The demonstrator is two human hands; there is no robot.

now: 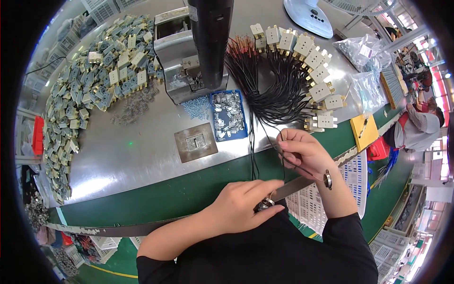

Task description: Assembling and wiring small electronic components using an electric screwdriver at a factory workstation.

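My left hand [241, 204] is closed at the table's front edge, with a small round metal part [266, 203] between thumb and fingers. To its right, my right hand [302, 150] pinches a thin black wire [271, 138] near the table edge. A second round metal disc [327, 179] hangs by a thin lead against my right wrist. Beyond the hands lies a thick bundle of black wires [279, 102], reddish at the far ends. Cream plug blocks [320, 92] with brass prongs fan out in an arc at the right of the bundle.
A metal press [177, 78] with a black column stands at the back. Blue screws [196, 108] lie beside a blue tray [245, 124] of small metal pieces. A heap of grey and cream plug parts [106, 71] and springs [135, 106] spreads left. A white basket [347, 189] stands beyond the right table edge.
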